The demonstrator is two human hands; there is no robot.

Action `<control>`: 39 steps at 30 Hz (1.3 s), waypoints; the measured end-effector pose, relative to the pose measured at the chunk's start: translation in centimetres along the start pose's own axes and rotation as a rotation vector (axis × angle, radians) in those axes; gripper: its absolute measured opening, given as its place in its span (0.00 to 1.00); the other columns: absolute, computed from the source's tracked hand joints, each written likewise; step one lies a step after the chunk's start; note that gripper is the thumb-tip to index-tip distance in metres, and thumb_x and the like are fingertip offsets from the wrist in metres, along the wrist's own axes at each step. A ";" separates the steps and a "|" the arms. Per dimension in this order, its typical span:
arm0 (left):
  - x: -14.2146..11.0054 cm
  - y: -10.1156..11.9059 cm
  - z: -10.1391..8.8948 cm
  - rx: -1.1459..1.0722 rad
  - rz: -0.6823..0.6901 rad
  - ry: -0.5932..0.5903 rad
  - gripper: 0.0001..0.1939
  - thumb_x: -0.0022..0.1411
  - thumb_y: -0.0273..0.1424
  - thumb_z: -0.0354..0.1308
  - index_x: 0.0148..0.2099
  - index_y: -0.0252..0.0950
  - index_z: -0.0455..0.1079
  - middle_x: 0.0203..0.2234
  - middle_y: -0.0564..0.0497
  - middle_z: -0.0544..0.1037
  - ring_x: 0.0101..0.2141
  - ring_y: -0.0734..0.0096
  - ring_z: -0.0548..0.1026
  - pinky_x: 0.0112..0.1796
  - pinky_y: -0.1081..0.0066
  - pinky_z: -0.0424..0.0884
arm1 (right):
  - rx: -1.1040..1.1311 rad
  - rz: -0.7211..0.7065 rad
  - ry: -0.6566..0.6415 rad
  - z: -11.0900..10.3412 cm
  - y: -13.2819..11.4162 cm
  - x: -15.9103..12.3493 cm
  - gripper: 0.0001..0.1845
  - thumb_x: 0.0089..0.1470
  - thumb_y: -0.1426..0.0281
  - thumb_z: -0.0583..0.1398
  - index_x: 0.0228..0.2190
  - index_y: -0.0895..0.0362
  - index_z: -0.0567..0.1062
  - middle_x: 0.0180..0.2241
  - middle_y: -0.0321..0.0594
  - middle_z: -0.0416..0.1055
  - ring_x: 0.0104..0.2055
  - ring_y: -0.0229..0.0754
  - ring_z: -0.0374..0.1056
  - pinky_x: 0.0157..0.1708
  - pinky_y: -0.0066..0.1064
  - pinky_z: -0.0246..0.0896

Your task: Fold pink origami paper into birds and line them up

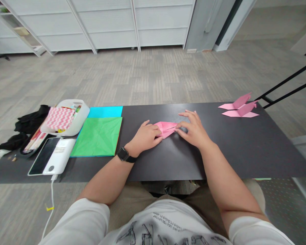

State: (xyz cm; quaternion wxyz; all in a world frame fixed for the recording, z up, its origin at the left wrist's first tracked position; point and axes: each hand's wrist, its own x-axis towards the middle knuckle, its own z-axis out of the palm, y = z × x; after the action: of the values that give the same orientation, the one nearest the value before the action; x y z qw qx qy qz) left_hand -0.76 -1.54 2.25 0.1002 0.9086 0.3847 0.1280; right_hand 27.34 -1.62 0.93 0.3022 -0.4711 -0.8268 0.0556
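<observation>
A folded piece of pink paper point(166, 128) lies on the dark tabletop in front of me, with its narrow tip toward the right and a slit running along its middle. My left hand point(148, 134) rests over the paper's left end, fingers bent onto it and covering part of it. At the right tip, my right hand point(192, 129) pinches the point between thumb and index finger, while its other fingers are raised and spread. Two finished-looking pink paper figures point(241, 106) with upright wings stand at the far right of the table.
Left of my hands lies a stack of green paper point(98, 136) with blue sheets point(105, 111) under it. Beyond are a white basket point(83, 115), a phone point(42, 158), a white power bank point(59, 156) with a cable point(51, 194), and black cloth point(32, 119).
</observation>
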 end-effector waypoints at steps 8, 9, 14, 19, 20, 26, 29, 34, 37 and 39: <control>0.5 0.7 0.9 0.020 -0.132 0.037 0.12 0.72 0.41 0.63 0.50 0.40 0.79 0.48 0.46 0.85 0.51 0.55 0.81 0.65 0.47 0.65 | -0.046 0.083 0.021 1.3 0.8 -0.2 0.05 0.62 0.64 0.67 0.35 0.49 0.84 0.61 0.45 0.71 0.70 0.63 0.60 0.72 0.72 0.47; 0.6 0.7 1.0 0.029 -0.140 0.044 0.12 0.72 0.41 0.63 0.50 0.40 0.79 0.48 0.46 0.85 0.51 0.54 0.81 0.65 0.47 0.65 | -0.050 0.091 0.022 1.4 0.9 -0.2 0.04 0.61 0.64 0.67 0.35 0.49 0.84 0.61 0.45 0.71 0.70 0.64 0.61 0.71 0.73 0.47; 0.7 1.0 1.5 0.056 -0.159 0.078 0.11 0.71 0.39 0.65 0.51 0.40 0.77 0.49 0.46 0.85 0.51 0.53 0.80 0.65 0.46 0.63 | -0.051 0.105 0.023 1.6 1.0 -0.2 0.03 0.60 0.65 0.68 0.34 0.48 0.83 0.60 0.44 0.71 0.68 0.63 0.62 0.71 0.73 0.48; 0.8 1.1 1.9 0.076 -0.166 0.082 0.11 0.70 0.39 0.66 0.50 0.40 0.76 0.48 0.45 0.84 0.50 0.53 0.81 0.64 0.46 0.63 | 0.077 0.108 0.075 1.0 0.8 0.2 0.05 0.60 0.67 0.66 0.40 0.50 0.78 0.57 0.49 0.71 0.62 0.59 0.68 0.65 0.60 0.62; 0.8 1.0 1.9 0.076 -0.167 0.086 0.12 0.70 0.39 0.67 0.51 0.40 0.75 0.48 0.45 0.84 0.49 0.53 0.81 0.64 0.46 0.63 | 0.100 0.119 0.096 0.9 0.8 0.2 0.09 0.59 0.66 0.66 0.43 0.50 0.77 0.57 0.50 0.72 0.61 0.59 0.69 0.64 0.58 0.64; 0.8 1.1 2.2 0.106 -0.132 0.096 0.09 0.71 0.37 0.65 0.51 0.41 0.75 0.50 0.46 0.82 0.50 0.54 0.79 0.64 0.46 0.62 | 0.072 0.224 0.076 2.1 1.5 -0.1 0.38 0.57 0.60 0.68 0.65 0.54 0.65 0.58 0.56 0.71 0.62 0.62 0.69 0.65 0.58 0.64; 0.8 1.2 2.2 0.107 -0.121 0.098 0.06 0.72 0.35 0.64 0.49 0.42 0.77 0.51 0.47 0.81 0.50 0.54 0.78 0.64 0.45 0.62 | 0.025 0.290 0.003 3.4 1.2 -0.4 0.51 0.55 0.56 0.70 0.72 0.55 0.57 0.60 0.59 0.70 0.63 0.66 0.68 0.65 0.63 0.62; 0.8 1.1 2.4 0.101 -0.101 0.110 0.07 0.73 0.35 0.61 0.48 0.42 0.79 0.49 0.46 0.81 0.48 0.55 0.78 0.64 0.44 0.62 | -0.061 0.357 -0.058 4.9 0.3 -0.5 0.62 0.55 0.47 0.69 0.77 0.57 0.47 0.62 0.64 0.68 0.66 0.72 0.64 0.67 0.77 0.50; 0.8 1.1 2.6 0.104 -0.090 0.116 0.08 0.73 0.36 0.61 0.46 0.42 0.80 0.47 0.46 0.81 0.47 0.55 0.77 0.62 0.45 0.63 | -0.100 0.369 -0.014 5.2 0.2 -0.5 0.69 0.53 0.44 0.70 0.78 0.57 0.40 0.64 0.66 0.67 0.67 0.74 0.62 0.67 0.80 0.47; 0.8 1.1 2.6 0.103 -0.086 0.114 0.08 0.73 0.37 0.61 0.46 0.42 0.80 0.47 0.46 0.81 0.47 0.55 0.77 0.62 0.45 0.63 | -0.113 0.372 0.025 5.4 0.3 -0.5 0.73 0.53 0.42 0.70 0.78 0.57 0.35 0.65 0.67 0.65 0.68 0.74 0.61 0.66 0.81 0.46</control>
State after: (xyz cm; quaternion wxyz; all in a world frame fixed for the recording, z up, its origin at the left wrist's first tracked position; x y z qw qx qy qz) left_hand 1.32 -1.86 0.25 0.0368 0.8865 0.4344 0.1553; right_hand 24.77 -0.79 -3.73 0.2700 -0.6328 -0.7234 0.0584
